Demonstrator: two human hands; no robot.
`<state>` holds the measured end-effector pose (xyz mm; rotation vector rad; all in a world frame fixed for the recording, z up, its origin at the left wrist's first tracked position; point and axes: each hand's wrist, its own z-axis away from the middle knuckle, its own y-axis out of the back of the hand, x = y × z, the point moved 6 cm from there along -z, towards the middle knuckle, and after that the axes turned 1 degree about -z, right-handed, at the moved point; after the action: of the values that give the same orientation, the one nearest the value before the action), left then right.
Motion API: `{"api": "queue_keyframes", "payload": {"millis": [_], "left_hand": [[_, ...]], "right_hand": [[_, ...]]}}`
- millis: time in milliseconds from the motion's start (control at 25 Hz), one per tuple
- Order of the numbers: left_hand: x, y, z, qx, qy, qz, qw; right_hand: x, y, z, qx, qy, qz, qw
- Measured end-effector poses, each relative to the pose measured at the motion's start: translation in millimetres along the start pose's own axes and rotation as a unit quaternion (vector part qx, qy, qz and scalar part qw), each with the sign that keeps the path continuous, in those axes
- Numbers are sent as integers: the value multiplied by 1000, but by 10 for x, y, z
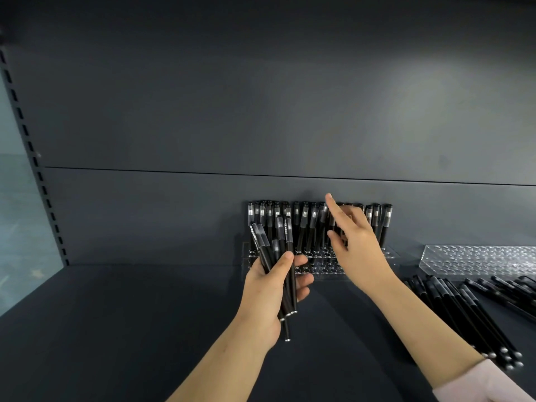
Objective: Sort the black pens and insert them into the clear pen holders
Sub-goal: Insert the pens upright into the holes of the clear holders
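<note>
My left hand (266,288) grips a bundle of several black pens (280,242), caps up, just in front of the left end of a clear pen holder (319,267). Black pens (303,224) stand in the holder's back rows against the rear wall, while its front holes show bare. My right hand (358,248) is at the standing pens right of the middle. Its index finger points up, and its thumb and other fingers curl around a black pen there. The hand hides the pens behind it.
A second clear holder (478,258) with bare holes lies at the right. In front of it, a heap of loose black pens (464,309) lies on the dark shelf (130,329). A slotted upright (37,169) runs along the left edge.
</note>
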<state>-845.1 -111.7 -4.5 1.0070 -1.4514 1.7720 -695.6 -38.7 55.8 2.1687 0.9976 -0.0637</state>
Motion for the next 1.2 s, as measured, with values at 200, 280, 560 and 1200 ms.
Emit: {"api": "queue_keyframes", "payload": {"millis": [200,280,560,1200], "left_hand": [[-13,-7,-6,2,-4,-7,1000],[-15,4,-20,12,-2,-1,1000],[-32,-30,10,-22,5,-32,999],[-18,55,-18,31,20,-46,998]], "right_hand": [[92,-150,24,-123,-50,38,990],[43,-147,21,-110,-33,33,993],[-123,15,17,-80,-145,-230,959],[288,569,40,257,-250,-424,832]]}}
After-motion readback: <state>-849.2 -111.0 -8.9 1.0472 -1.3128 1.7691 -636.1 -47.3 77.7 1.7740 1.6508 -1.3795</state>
